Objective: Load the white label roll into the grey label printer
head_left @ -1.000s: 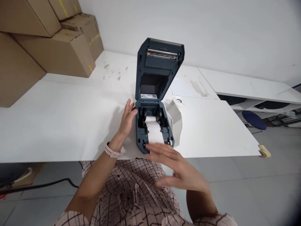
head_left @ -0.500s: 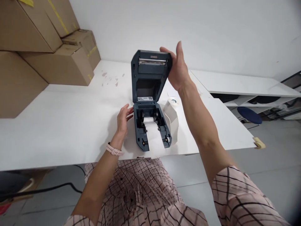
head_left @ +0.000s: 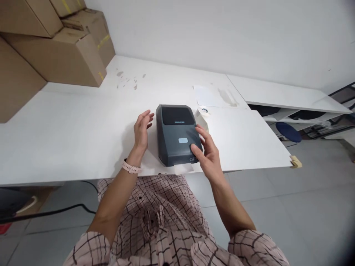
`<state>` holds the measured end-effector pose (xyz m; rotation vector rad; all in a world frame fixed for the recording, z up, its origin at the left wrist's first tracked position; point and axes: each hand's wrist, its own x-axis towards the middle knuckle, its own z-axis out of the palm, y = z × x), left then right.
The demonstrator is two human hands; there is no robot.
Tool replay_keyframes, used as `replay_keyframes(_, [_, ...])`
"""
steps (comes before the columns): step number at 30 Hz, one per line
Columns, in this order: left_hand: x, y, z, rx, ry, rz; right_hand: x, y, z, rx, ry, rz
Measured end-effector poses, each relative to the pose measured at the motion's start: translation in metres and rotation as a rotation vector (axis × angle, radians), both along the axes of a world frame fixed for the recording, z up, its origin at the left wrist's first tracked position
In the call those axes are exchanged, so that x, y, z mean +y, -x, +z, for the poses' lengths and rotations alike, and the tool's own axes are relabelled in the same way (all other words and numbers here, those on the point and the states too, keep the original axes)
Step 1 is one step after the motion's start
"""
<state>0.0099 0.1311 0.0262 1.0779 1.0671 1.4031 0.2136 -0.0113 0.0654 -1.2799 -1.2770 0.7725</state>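
A dark blue-grey label printer (head_left: 177,151) sits near the table's front edge with its lid down. The lid has a black window (head_left: 178,115) and a light blue button (head_left: 183,140). Out of its front comes a strip of white label paper (head_left: 183,169). My right hand (head_left: 209,153) grips the printer's right front part, thumb on top of the lid and fingers along the side. Beside the printer's left side, my left hand (head_left: 142,131) is raised with fingers apart and holds nothing. A roll of white labels (head_left: 203,117) stands behind the printer's right side, partly hidden by it.
Stacked cardboard boxes (head_left: 69,59) occupy the back left of the white table (head_left: 69,140). A white paper sheet (head_left: 203,96) lies towards the back. To the right are a lower shelf unit (head_left: 294,96), a blue stool (head_left: 288,132) and a yellowish corner guard (head_left: 296,162).
The printer's lid has swung down and closed, hiding the label roll inside. My right hand came down with it to the right front. My left hand stayed beside the printer.
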Motion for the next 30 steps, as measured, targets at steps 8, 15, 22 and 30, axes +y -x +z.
replay_keyframes(8, [-0.1,-0.008,0.015,0.066,0.209,-0.292,0.006,-0.003,-0.024,0.489,0.368,0.072])
replay_keyframes(15, [-0.103,-0.019,0.014,0.024,0.135,-0.282,0.002,-0.003,-0.034,0.483,0.328,0.085])
replay_keyframes(22, [-0.127,-0.022,-0.002,0.203,-0.047,0.008,0.005,-0.003,-0.043,0.424,0.278,0.053])
replay_keyframes(30, [-0.189,-0.027,-0.026,0.212,0.143,-0.294,0.006,0.001,-0.049,0.352,0.237,0.006])
